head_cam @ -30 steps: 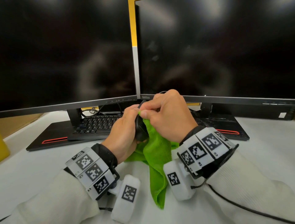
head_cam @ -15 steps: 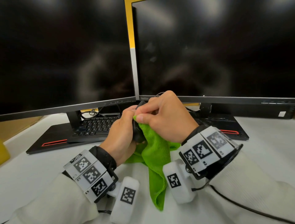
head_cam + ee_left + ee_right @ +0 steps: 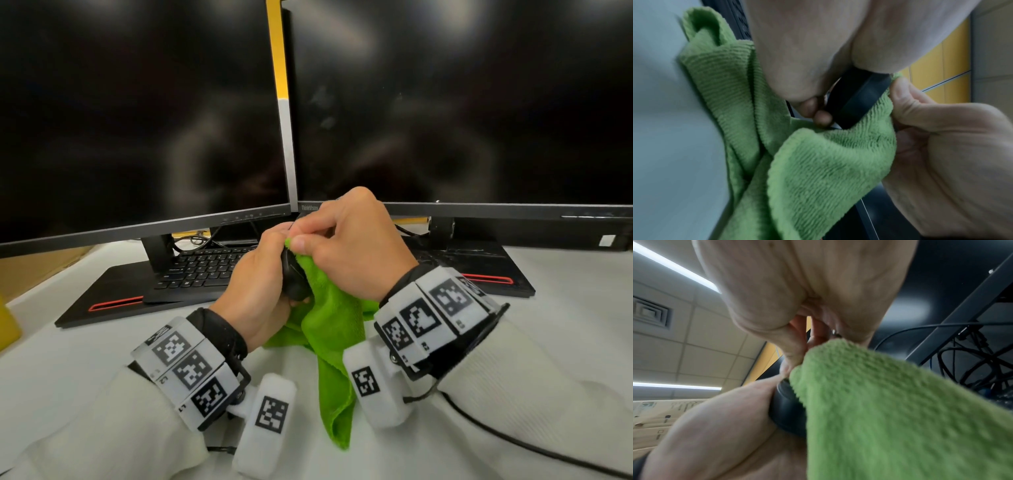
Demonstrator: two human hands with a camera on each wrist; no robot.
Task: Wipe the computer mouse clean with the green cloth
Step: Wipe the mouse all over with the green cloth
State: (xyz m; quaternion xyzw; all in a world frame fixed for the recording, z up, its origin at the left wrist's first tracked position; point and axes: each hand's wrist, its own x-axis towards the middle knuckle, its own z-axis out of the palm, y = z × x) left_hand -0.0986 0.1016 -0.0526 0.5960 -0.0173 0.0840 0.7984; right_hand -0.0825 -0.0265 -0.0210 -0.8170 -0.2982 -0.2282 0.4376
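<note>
My left hand (image 3: 260, 274) grips the black computer mouse (image 3: 293, 277) on its edge, raised above the white desk in front of the monitors. My right hand (image 3: 346, 246) pinches the green cloth (image 3: 330, 329) and presses it against the mouse's right side. The cloth's loose end hangs down between my wrists onto the desk. In the left wrist view the mouse (image 3: 857, 99) sits between my left fingers and the cloth (image 3: 818, 170). In the right wrist view the cloth (image 3: 890, 410) covers most of the mouse (image 3: 787, 408).
Two dark monitors (image 3: 144, 113) (image 3: 462, 102) stand close behind my hands on black bases. A black keyboard (image 3: 202, 267) lies under the left one. Cables run behind the stands, and one black cable (image 3: 513, 442) crosses the desk by my right sleeve. A yellow object (image 3: 7, 325) is at the far left.
Both hands with the mouse and cloth have risen slightly toward the monitors. My right thumb and the cloth's top edge have slid up along the mouse.
</note>
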